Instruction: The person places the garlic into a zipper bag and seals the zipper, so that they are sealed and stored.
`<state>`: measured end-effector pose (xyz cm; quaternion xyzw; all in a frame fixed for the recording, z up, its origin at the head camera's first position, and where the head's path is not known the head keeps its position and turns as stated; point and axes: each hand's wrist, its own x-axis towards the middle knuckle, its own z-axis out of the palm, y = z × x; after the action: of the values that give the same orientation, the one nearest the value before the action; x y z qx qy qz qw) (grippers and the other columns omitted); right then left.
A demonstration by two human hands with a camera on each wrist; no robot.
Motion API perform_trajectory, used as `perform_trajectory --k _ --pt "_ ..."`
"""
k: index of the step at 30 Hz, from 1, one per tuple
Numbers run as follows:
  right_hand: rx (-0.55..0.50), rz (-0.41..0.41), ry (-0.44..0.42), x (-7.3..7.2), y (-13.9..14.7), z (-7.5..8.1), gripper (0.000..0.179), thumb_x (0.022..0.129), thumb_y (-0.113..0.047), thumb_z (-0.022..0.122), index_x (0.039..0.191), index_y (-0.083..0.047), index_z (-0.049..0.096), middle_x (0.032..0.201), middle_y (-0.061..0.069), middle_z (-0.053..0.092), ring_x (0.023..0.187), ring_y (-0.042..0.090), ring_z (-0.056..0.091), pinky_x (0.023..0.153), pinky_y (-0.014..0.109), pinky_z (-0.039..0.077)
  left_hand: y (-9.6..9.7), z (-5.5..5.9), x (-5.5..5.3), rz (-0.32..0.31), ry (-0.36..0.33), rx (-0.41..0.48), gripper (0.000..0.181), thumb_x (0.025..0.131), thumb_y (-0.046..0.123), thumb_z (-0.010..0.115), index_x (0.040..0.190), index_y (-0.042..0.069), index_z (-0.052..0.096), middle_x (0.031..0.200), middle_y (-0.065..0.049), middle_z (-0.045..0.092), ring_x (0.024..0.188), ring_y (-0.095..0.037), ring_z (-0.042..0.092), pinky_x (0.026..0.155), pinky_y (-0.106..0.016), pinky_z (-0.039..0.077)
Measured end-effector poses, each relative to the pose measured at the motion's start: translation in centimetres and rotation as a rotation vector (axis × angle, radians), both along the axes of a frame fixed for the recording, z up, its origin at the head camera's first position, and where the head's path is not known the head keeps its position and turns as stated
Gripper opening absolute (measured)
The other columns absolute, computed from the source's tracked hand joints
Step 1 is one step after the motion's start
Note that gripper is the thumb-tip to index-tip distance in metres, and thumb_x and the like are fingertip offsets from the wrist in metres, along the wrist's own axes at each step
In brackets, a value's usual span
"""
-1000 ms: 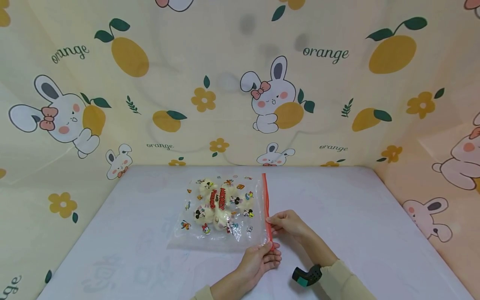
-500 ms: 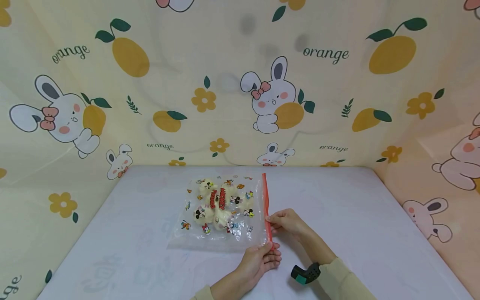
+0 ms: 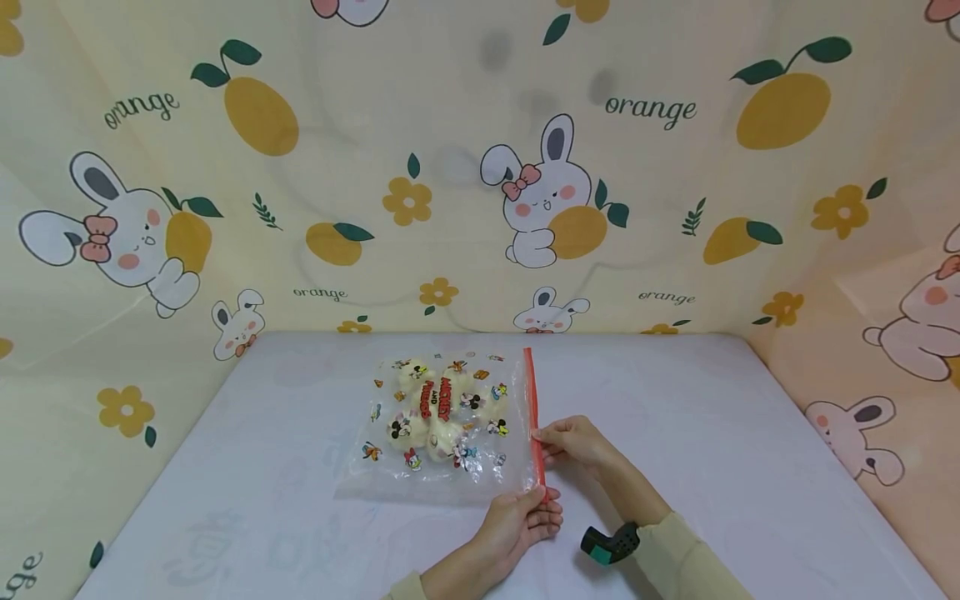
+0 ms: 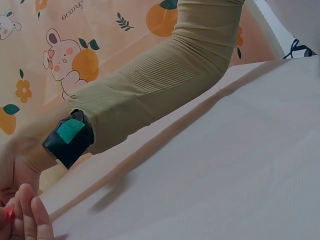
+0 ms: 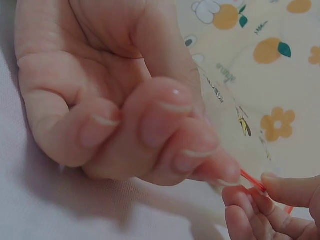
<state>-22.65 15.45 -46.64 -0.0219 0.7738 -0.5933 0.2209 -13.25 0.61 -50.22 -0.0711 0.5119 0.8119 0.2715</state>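
A clear zip bag [image 3: 487, 467] printed with small cartoon figures and red lettering lies flat on the white table. Several pale cream, rounded lumps [image 3: 442, 439] show through its plastic; their kind is unclear. Its red zip strip [image 3: 529, 375] runs along the right side. At the near corner, my left hand [image 3: 517, 525] pinches the strip between thumb and fingers. Farther up, my right hand [image 3: 581, 446] pinches the strip from the right. The right wrist view shows its curled fingers [image 5: 165, 120] up close, with the left hand [image 5: 280, 210] on the red strip beyond.
A cloth backdrop [image 3: 450, 250] with rabbits and oranges rises behind the table [image 3: 652, 392] and along both sides. A black band with a green patch [image 3: 609, 546] sits on the right wrist, below the beige sleeve [image 4: 150, 85].
My right hand has slid slightly up along the red strip, away from the left hand, and its wrist has shifted a little with it. The left hand and the bag stay in place.
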Motion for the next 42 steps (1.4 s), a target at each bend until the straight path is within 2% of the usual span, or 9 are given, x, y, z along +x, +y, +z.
perform_trajectory --k 11,28,38,42 --pt "-0.006 0.027 0.013 -0.2 0.1 -0.1 0.032 0.092 -0.018 0.063 0.100 0.013 0.068 0.065 -0.007 0.068 0.061 0.005 0.064 0.062 0.019 0.057 0.0 -0.1 -0.1 -0.010 0.001 -0.009 0.033 0.100 0.023 0.048 0.115 -0.004 0.060 0.083 0.003 0.065 0.077 -0.006 0.063 0.079 -0.022 0.057" --pt "-0.008 -0.025 -0.011 -0.8 -0.2 -0.1 0.033 0.092 -0.017 0.063 0.104 0.014 0.067 0.066 -0.007 0.068 0.061 0.004 0.062 0.060 0.017 0.055 0.0 0.0 0.1 -0.003 0.016 -0.007 0.034 0.100 0.022 0.048 0.115 -0.006 0.060 0.081 0.003 0.065 0.076 -0.006 0.063 0.077 -0.021 0.056" --pt "0.004 -0.054 -0.022 -1.4 -0.2 -0.5 0.029 0.092 -0.017 0.063 0.100 0.011 0.069 0.066 -0.006 0.068 0.060 0.005 0.063 0.059 0.017 0.055 0.1 0.1 -0.1 -0.007 0.000 -0.020 0.034 0.100 0.023 0.048 0.115 -0.004 0.061 0.086 0.001 0.066 0.078 -0.007 0.063 0.079 -0.022 0.057" --pt "-0.013 -0.045 -0.020 -1.6 -0.2 -0.5 0.030 0.092 -0.016 0.063 0.101 0.011 0.068 0.066 -0.007 0.068 0.060 0.005 0.064 0.060 0.017 0.056 0.1 0.1 -0.1 -0.003 0.002 -0.021 0.034 0.101 0.023 0.048 0.115 -0.004 0.061 0.086 0.001 0.066 0.078 -0.007 0.063 0.078 -0.022 0.057"
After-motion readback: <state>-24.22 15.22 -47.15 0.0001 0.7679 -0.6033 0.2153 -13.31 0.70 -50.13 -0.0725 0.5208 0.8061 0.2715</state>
